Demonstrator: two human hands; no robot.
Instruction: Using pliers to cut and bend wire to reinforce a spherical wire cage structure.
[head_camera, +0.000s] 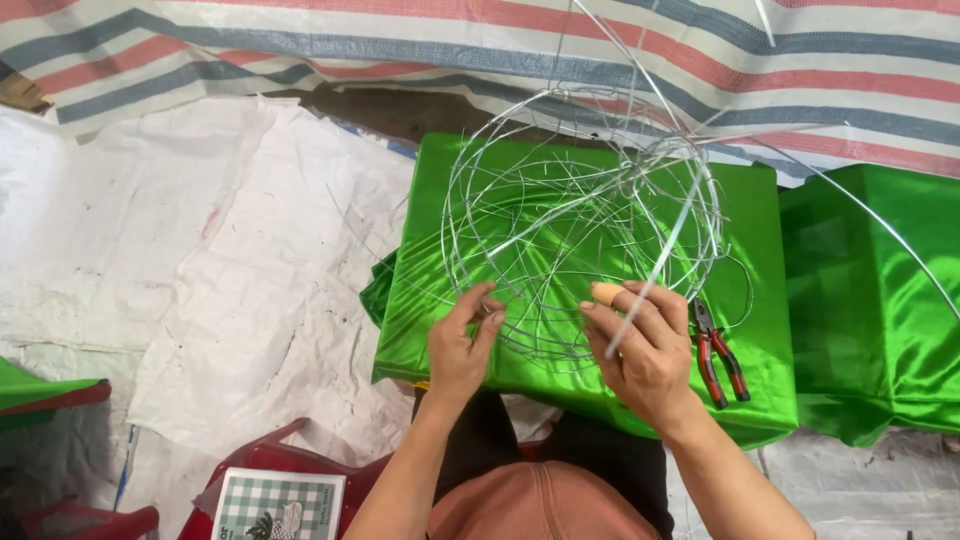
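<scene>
Resting on a green satin cloth (440, 330), a rounded wire frame (580, 220) of thin silver wire occupies the centre of the scene, in front of the person. Its loops cross one another in many directions; the count of individual strands cannot be determined. Both hands work at the near rim of the frame.

The left hand (460, 345) pinches a wire at the near-left rim between thumb and fingertips, grip narrow. The right hand (645, 350) is closed around a pale, straight length of wire (665, 255) that runs up and away across the frame. One finger of the right hand carries a tan bandage (606, 294) at its tip.

One pair of pliers (718, 355) with red-and-black handles lies on the cloth just right of the right hand, jaws pointing away. Long loose wire ends (880, 235) arc out from the frame toward the far right, passing over a second piece of green cloth (870, 300) that lies right of the first.

White woven sheeting (200, 260) covers the ground on the left. A red, white and blue striped tarpaulin (400, 40) spans the far edge. At the near left stands a red plastic stool (270, 465) bearing one green-checked box (278, 505). Two green cloths, two hands and one tool are counted in all.
</scene>
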